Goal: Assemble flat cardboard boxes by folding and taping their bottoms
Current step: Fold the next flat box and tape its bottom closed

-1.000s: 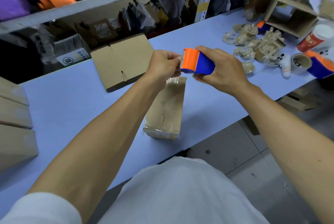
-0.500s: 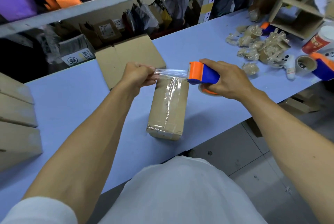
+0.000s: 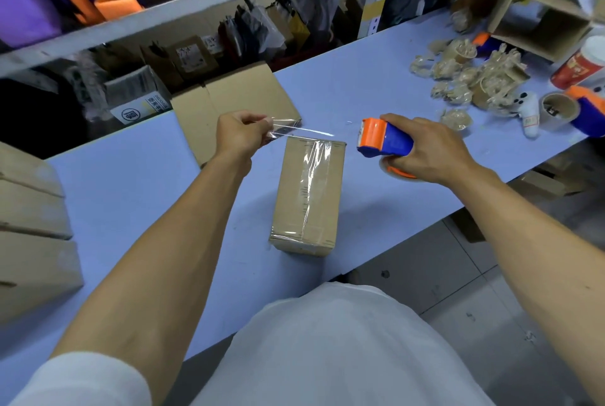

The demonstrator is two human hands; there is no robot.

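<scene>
I see one head view only; it looks forward and down, close over the table (image 3: 131, 196); arms reach in from below.

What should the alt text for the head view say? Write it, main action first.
A person's left hand pinches the free end of clear tape stretched from an orange-and-blue dispenser gripped in the right hand, above a small taped cardboard box on a pale blue table. Flat cardboard lies behind it.

— Where's there room on the table (image 3: 131, 196)?
— Left and right of the box (image 3: 307, 196), bare top.
— What blocks?
— Flat cardboard (image 3: 235, 104) far, stacked boxes (image 3: 32, 229) left, tape scraps (image 3: 471, 78) far right.
</scene>
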